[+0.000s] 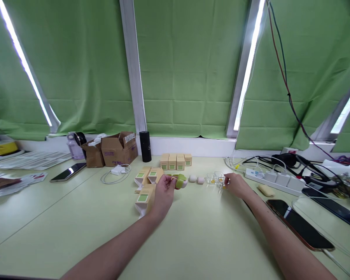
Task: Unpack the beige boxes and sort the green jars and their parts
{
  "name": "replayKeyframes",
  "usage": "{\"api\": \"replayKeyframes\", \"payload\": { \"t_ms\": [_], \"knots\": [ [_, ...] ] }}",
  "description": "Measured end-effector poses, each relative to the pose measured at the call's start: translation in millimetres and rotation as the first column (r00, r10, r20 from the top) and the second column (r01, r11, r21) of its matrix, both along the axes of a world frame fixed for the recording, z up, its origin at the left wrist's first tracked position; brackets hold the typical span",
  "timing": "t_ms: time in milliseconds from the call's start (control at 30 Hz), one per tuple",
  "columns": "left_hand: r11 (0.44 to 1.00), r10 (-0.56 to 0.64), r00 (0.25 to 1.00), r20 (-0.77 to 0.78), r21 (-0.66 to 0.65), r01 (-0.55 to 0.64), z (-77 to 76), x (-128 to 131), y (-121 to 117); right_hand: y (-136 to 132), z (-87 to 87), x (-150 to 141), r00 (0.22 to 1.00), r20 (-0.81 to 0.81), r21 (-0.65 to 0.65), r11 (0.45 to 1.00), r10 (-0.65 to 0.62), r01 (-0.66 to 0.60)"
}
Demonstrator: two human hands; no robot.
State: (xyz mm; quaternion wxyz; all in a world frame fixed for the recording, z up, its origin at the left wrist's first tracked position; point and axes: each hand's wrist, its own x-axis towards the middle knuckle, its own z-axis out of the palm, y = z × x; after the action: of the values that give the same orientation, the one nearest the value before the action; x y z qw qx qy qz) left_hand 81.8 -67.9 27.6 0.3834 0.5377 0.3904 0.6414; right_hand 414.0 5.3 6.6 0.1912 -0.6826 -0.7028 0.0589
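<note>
My left hand point(164, 192) pinches a small green-and-white item point(180, 181), with what looks like a thin loop at the fingertips. Under and beside that wrist, several kraft cardboard boxes point(146, 194) with green labels lie with white flaps or liners showing. Two small pale pink-white cylinders point(200, 180) rest between my hands. At the right end of this row, my right hand point(235, 185) has its fingertips closed on one of several small clear containers point(221, 179) with yellowish bits inside. Its exact grip is partly hidden by the fingers.
Closed kraft boxes point(172, 161) stand behind, near a black bottle point(145, 146) and brown cartons point(118, 149). A white power strip point(272, 182), cables and a phone point(300, 224) lie right. Another person's hand point(1, 184) is at the left edge.
</note>
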Motion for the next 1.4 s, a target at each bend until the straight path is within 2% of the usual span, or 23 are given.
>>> {"api": "replayKeyframes", "payload": {
  "t_ms": [233, 400, 467, 567, 733, 1000, 1133, 1200, 1400],
  "knots": [
    [1.0, 0.003, 1.0, 0.01, -0.014, -0.003, 2.0, 1, -2, -12, 7.9, -6, 0.999, 0.041, 0.032, 0.999, -0.02, 0.019],
    [1.0, 0.003, 1.0, 0.013, -0.003, -0.003, 3.8, 1, -4, -22, 14.0, -22, 0.986, 0.148, 0.166, 0.981, 0.073, -0.098],
    [1.0, 0.002, 1.0, 0.012, -0.006, -0.002, 3.9, 1, -4, -25, 12.1, -30, 0.971, 0.211, 0.208, 0.966, 0.109, -0.154],
    [1.0, 0.005, 1.0, 0.001, -0.015, -0.005, 4.0, 1, -4, -27, 6.4, -38, 0.959, 0.249, 0.192, 0.963, 0.139, -0.19],
    [1.0, -0.001, 1.0, 0.013, -0.016, 0.001, 3.5, 1, -5, -26, -2.7, -41, 0.95, 0.28, 0.167, 0.968, 0.137, -0.188],
    [1.0, 0.009, 1.0, 0.011, -0.018, -0.009, 3.7, 1, -5, -24, -9.1, -43, 0.942, 0.316, 0.214, 0.958, 0.116, -0.189],
    [0.999, -0.005, 0.999, 0.05, -0.04, 0.007, 3.6, 1, -4, -32, -2.3, -54, 0.95, 0.293, 0.352, 0.911, 0.109, -0.214],
    [0.995, -0.05, 0.992, 0.112, -0.076, 0.059, 3.2, 1, -4, -40, 2.6, -65, 0.955, 0.264, 0.421, 0.874, 0.138, -0.243],
    [0.952, -0.187, 0.932, 0.311, -0.177, 0.251, -0.2, 3, -1, -69, 14.9, -108, 0.922, 0.116, 0.551, 0.749, 0.369, -0.369]
  ]
}}
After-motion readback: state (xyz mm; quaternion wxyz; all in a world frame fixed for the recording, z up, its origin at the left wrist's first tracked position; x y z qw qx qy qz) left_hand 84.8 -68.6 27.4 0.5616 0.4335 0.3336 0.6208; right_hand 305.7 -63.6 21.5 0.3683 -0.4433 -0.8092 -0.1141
